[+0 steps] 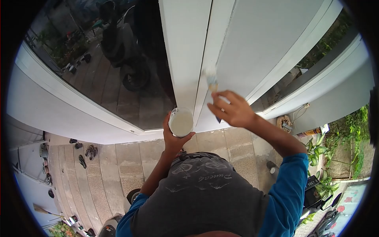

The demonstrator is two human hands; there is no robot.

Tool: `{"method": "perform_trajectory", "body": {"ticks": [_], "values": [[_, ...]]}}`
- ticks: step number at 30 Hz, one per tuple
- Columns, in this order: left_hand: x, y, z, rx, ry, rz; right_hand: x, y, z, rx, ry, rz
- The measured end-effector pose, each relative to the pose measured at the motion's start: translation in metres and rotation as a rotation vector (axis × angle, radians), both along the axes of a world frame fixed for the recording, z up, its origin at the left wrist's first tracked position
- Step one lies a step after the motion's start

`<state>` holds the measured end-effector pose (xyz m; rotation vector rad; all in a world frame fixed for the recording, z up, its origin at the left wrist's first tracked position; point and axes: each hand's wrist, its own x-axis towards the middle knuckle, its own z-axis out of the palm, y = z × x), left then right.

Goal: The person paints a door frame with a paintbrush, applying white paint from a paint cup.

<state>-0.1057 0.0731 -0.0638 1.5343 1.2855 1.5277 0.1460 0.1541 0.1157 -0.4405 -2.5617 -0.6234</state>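
My left hand (pixel 173 139) is wrapped round a white cup of pale paint (pixel 182 121), held upright in front of my chest with white smears on its rim. Between the fingers of my right hand (pixel 234 109) is a paintbrush (pixel 212 81). Its bristles, whitish with paint, meet the white wooden frame (pixel 213 43) beside a long vertical groove. The lower end of the handle shows dark below my fingers. A grey-white panel (pixel 264 43) stretches to the right of the brush.
Dark window glass (pixel 114 79) at left reflects a motorbike. Sandals (pixel 91 152) lie on the tiled floor (pixel 128 158). At right are a bag (pixel 284 123) by the wall, leafy plants (pixel 314 152) and a parked motorbike (pixel 314 195).
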Motion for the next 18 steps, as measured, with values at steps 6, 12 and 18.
{"method": "perform_trajectory", "body": {"ticks": [6,12,18], "values": [[0.001,0.0,0.004,-0.013,-0.049,-0.025,-0.008,0.015,-0.009,-0.359,0.213,-0.079],[-0.001,0.001,0.002,-0.011,-0.001,-0.014,-0.001,0.011,0.131,-0.086,0.432,0.026],[0.0,-0.001,0.003,-0.01,-0.011,-0.026,0.0,0.02,0.099,0.357,0.236,-0.018]]}}
